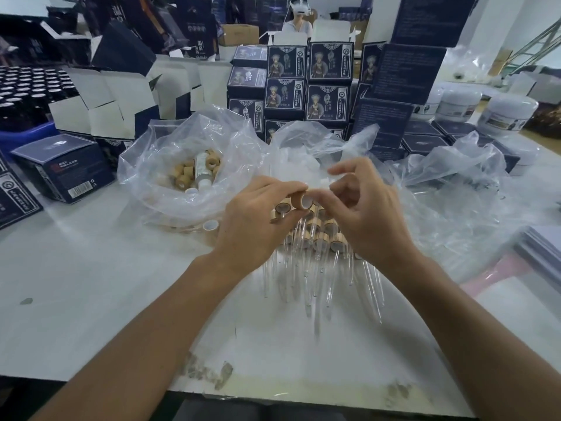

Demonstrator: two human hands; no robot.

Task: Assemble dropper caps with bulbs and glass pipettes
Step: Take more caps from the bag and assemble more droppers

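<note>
- Finished droppers (321,238), tan wooden collars on clear glass pipettes, are heaped at the white table's (91,268) middle, tips fanned toward its near edge.
- One tan cylindrical wooden cap (299,199) is pinched above the heap by the left hand (258,220).
- A white rubber bulb (310,199) is pressed at its mouth by the right hand (364,214), thumb and forefinger closed on it, other fingers spread.
- Step judged: bulb seating. Next, a straight push, then a pipette.
- Loose caps (182,174) are kept in a crinkled clear bag (145,165) toward the far left.

Tan cap (299,199) held sideways above assembled droppers (321,238).
</note>
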